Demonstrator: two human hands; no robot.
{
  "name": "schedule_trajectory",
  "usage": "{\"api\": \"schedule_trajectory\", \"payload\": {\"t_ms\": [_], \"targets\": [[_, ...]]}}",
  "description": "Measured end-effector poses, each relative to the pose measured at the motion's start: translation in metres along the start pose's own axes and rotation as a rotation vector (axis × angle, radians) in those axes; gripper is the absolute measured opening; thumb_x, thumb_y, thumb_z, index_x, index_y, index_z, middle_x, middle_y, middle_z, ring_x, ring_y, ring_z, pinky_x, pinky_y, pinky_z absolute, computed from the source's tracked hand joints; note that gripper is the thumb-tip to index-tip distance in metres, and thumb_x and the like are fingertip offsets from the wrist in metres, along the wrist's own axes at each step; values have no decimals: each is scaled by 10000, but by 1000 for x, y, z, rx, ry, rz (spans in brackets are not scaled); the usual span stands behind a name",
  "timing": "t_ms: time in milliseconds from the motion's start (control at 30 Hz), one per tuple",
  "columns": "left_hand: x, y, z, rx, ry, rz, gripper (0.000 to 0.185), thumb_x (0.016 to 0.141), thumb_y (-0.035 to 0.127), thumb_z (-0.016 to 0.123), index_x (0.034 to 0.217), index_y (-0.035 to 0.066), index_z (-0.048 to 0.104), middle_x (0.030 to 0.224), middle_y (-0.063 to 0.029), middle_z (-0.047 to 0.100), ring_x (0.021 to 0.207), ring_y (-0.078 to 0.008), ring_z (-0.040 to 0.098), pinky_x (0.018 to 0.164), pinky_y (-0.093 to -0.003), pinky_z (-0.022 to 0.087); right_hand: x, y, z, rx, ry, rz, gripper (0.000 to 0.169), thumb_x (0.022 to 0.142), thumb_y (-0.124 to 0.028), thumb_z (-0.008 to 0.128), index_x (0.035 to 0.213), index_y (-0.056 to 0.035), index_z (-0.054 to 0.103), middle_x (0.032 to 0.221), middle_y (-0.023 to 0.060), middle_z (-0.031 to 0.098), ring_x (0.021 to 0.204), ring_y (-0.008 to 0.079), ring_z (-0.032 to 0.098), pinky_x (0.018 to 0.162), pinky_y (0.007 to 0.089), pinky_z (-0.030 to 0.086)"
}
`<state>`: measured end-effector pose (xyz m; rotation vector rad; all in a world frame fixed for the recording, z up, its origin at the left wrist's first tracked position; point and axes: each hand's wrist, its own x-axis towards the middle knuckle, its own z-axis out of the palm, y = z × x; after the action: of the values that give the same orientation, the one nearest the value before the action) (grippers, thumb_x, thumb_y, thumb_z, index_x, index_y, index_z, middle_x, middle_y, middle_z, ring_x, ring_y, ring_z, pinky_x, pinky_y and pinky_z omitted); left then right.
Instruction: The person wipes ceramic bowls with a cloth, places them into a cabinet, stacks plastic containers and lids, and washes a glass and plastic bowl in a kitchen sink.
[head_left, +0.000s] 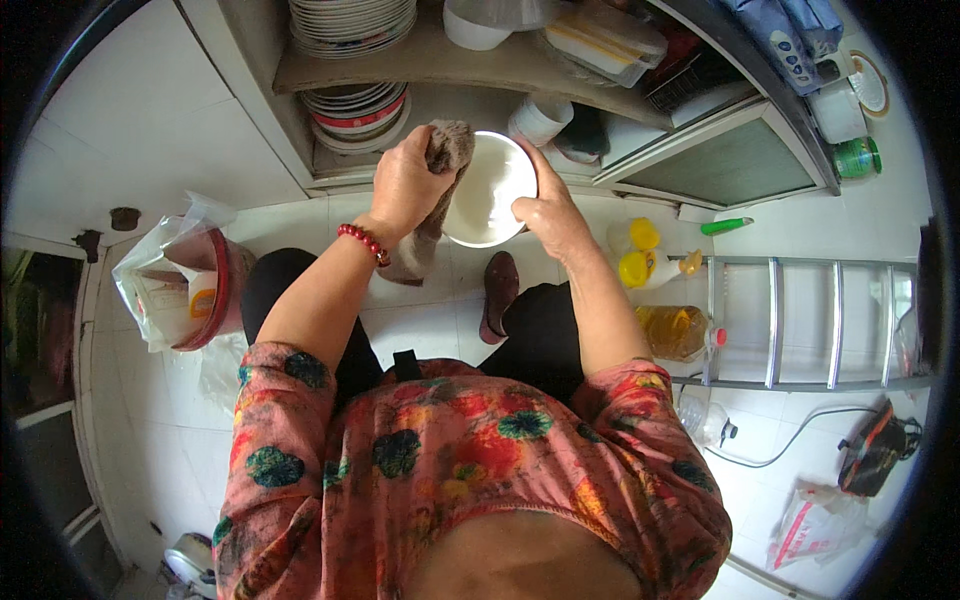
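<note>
A white bowl (489, 191) is tilted so that its inside faces up at me. My right hand (551, 206) grips its right rim, the thumb over the edge and the fingers behind. In my left hand (411, 180), which wears a red bead bracelet, a brown-grey cloth (450, 146) is bunched up. The cloth touches or nearly touches the bowl's left rim, and its loose end hangs below. Both hands are in front of an open cabinet with a wooden shelf (465, 67). Plates (356, 116) are stacked in its lower left, and white bowls (541, 120) stand behind my right hand.
More plates (352, 26) and plastic containers (600, 49) occupy the shelf. A bin with a plastic liner (214, 292) stands at left. To the right are an oil bottle (675, 332), yellow-capped bottles (636, 268) and a metal ladder (776, 322). A glass-paned cabinet door (724, 161) hangs upper right.
</note>
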<state>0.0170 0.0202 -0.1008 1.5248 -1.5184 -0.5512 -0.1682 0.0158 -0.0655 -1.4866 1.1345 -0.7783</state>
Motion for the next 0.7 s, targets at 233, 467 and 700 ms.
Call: {"api": "schedule_trajectory", "payload": {"t_ms": [233, 467, 700], "targets": [[19, 12, -19, -637, 204, -12, 299, 723, 95, 686, 954, -43, 554, 846, -116, 640, 745, -160, 610, 663, -265, 492, -4, -15, -7, 406, 99, 113, 674, 564, 7, 440, 1237, -25, 428, 1055, 106, 526, 949, 217, 515, 751, 318, 474], [7, 42, -63, -771, -171, -262, 423, 734, 151, 603, 1072, -81, 498, 928, -136, 596, 807, -174, 578, 724, -288, 475, -6, -2, -2, 229, 316, -236, 486, 809, -84, 519, 1273, -11, 398, 1204, 108, 484, 1103, 177, 457, 947, 267, 336], [-14, 30, -11, -452, -277, -165, 426, 780, 127, 594, 1113, -114, 483, 998, -179, 601, 861, -196, 576, 768, -295, 454, -18, -9, 30, -487, 421, -573, 523, 816, -295, 589, 1235, -21, 436, 1000, 203, 510, 893, 310, 521, 791, 377, 431]]}}
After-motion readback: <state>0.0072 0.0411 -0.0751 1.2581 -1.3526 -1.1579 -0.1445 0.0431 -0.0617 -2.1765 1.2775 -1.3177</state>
